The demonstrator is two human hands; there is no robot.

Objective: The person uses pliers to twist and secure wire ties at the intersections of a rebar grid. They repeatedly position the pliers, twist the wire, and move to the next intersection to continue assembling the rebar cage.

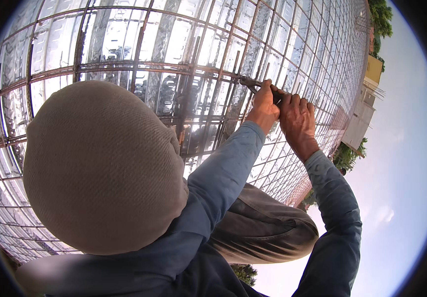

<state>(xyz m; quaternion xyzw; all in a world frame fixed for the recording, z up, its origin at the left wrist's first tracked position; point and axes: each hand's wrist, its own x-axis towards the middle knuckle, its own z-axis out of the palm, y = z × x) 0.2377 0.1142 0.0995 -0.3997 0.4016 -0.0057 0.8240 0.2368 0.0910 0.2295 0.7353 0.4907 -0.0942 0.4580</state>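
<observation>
A pair of dark metal pincers (pixel 247 82) has its jaws at a crossing of rusty reinforcing bars (pixel 203 70); whether they grip tie wire there is too small to tell. My left hand (pixel 264 107) is closed around the handles, its thumb pointing up. Beside it, my right hand (pixel 298 119) wraps its fingers over the handle end. Both forearms wear blue sleeves and reach up to the bar mesh. The palms and much of the handles are hidden by the fingers.
Shiny ribbed metal sheeting (pixel 117 37) lies behind the mesh. A large rounded form in grey-brown knit cloth (pixel 104 168) blocks the left side. Bent legs in dark trousers (pixel 268 225) are below the arms. Buildings (pixel 359 119), trees and sky show at right.
</observation>
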